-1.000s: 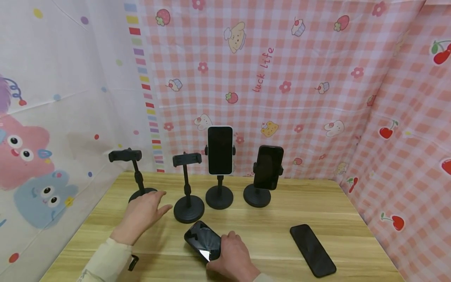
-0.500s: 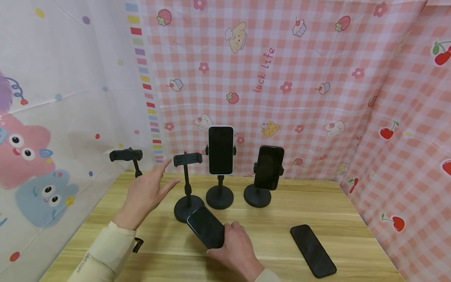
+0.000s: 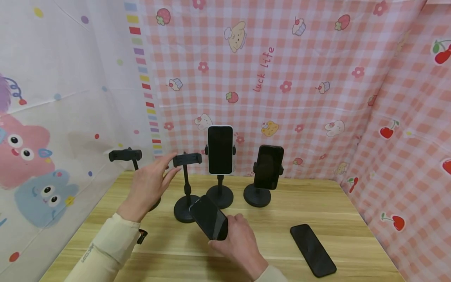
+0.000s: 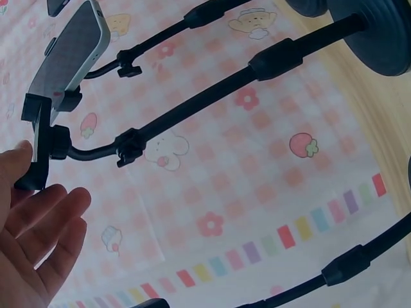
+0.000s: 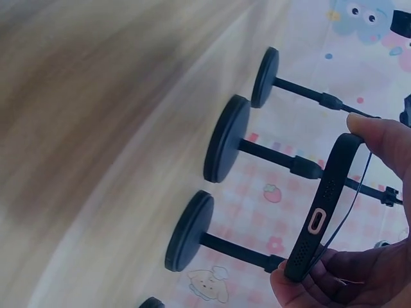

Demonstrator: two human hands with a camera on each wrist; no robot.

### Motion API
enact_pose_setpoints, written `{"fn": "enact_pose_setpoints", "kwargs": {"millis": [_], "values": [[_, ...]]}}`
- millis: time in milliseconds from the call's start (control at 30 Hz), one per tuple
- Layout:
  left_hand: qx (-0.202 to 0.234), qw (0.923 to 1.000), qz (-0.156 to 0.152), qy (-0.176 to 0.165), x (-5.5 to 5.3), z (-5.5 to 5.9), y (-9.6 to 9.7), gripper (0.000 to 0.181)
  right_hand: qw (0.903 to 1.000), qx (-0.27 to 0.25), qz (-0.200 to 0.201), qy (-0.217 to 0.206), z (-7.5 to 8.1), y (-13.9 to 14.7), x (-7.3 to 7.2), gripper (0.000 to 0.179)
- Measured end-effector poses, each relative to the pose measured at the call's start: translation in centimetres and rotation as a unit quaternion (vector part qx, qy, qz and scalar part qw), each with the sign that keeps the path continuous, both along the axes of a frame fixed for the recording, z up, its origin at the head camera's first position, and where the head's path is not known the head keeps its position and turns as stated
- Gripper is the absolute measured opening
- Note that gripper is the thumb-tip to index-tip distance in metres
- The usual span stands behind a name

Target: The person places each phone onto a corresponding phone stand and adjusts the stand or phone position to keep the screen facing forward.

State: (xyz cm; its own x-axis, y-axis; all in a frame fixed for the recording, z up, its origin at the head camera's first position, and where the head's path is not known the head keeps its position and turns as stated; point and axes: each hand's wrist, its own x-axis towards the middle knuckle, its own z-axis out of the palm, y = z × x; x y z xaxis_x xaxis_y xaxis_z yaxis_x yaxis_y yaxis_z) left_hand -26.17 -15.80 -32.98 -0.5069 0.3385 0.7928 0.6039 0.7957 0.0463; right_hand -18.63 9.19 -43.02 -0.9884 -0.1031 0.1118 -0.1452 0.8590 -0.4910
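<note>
My left hand (image 3: 149,188) is at the left end of the clamp on a black phone stand (image 3: 187,188). Its fingers and thumb lie on either side of that end, as the left wrist view shows of the clamp (image 4: 40,144). The clamp on this stand holds no phone. With my right hand (image 3: 241,243) I grip a smartphone in a dark case (image 3: 208,219) by its lower end, tilted above the table. In the right wrist view the charging port of this phone (image 5: 316,221) faces the camera, with thumb and fingers on its opposite edges.
Another phone stand with a bare clamp (image 3: 125,155) is at the left, partly behind my left hand. To the right stand a white-edged phone on its stand (image 3: 220,150) and a black phone on another (image 3: 269,167). A black phone (image 3: 312,250) lies on the wooden table (image 3: 352,219).
My left hand has risen and moved right to the second stand's clamp. My right hand has lifted the phone off the table toward that stand.
</note>
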Motion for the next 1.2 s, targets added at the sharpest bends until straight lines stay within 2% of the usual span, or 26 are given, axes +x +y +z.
{"fn": "enact_pose_setpoints", "kwargs": {"millis": [167,567,867,1200], "values": [[-0.006,0.9999,0.002,0.010,0.1,0.3,0.2,0.045,0.9999,-0.003,-0.002,0.015,0.7,0.1,0.0,0.083],[-0.006,0.9999,-0.004,0.010,0.5,0.6,0.7,0.049,0.9988,-0.029,-0.029,0.028,2.9,0.5,0.4,0.086],[0.002,0.9998,-0.017,0.005,0.5,0.5,0.5,0.053,0.9928,-0.059,-0.052,0.091,4.3,0.4,0.8,0.086],[-0.002,0.9999,-0.015,0.004,0.5,0.4,0.2,0.050,0.9862,-0.094,-0.065,0.119,5.4,-0.5,0.6,0.082]]}}
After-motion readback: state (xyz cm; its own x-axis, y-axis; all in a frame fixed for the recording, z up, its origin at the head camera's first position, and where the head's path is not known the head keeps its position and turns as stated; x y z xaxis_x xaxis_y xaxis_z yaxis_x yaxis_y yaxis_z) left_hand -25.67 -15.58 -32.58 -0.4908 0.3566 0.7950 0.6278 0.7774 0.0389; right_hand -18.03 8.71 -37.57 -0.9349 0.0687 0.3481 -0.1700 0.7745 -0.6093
